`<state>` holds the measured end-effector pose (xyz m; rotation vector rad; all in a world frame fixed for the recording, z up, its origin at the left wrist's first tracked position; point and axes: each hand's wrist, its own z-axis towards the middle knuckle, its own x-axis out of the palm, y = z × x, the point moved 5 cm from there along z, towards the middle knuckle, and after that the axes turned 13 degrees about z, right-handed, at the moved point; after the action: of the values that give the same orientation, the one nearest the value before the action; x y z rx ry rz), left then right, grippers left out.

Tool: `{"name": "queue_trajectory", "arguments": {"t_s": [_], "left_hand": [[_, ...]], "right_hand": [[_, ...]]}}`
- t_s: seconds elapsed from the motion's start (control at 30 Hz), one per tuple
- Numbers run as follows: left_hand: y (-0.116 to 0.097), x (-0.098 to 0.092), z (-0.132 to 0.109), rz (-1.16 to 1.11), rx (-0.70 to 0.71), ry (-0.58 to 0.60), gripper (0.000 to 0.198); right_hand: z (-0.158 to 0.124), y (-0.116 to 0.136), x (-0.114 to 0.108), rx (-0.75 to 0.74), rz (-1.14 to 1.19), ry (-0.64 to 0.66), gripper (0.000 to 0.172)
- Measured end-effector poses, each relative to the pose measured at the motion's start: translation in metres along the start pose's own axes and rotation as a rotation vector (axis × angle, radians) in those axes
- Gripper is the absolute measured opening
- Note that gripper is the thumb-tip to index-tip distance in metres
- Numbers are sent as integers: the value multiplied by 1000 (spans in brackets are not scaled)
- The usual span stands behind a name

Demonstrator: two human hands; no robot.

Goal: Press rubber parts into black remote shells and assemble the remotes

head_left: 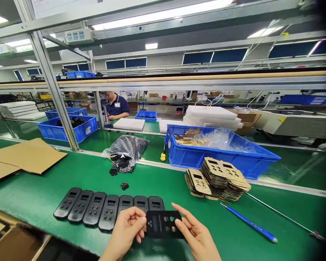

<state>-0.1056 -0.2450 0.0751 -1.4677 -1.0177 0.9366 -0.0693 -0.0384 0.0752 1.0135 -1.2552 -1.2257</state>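
A silver metal post rises from the green surface. Just right of the post's top sits a white socket strip; farther right of the post runs a long bright lamp. Well behind the post, dark windows line a grey wall.

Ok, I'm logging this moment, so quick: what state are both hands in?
Left hand: closed, pinching one end of the black panel.
Right hand: holding the panel's other end, thumb on its face.
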Motion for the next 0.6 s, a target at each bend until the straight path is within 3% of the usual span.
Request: {"name": "queue_trajectory", "arguments": {"t_s": [0.1,0.2,0.27,0.37,0.47,0.6], "left_hand": [[2,4,-2,-16,-33,45,54],[3,11,-7,-60,-71,117,53],[3,20,-9,-98,-96,178,54],[2,34,-12,-153,-133,265,56],[3,43,-12,-178,-170,292,59],[8,39,-5,-104,-172,218,57]], "right_hand": [[-3,-2,-1,-154,-337,-9,51],[-8,0,12,-360,-573,145,74],[-13,-2,25,-392,-538,304,85],[-17,-7,39,-316,-354,413,70],[-19,-10,39,-287,-165,354,65],[-16,-12,7,-198,264,49,73]]}}
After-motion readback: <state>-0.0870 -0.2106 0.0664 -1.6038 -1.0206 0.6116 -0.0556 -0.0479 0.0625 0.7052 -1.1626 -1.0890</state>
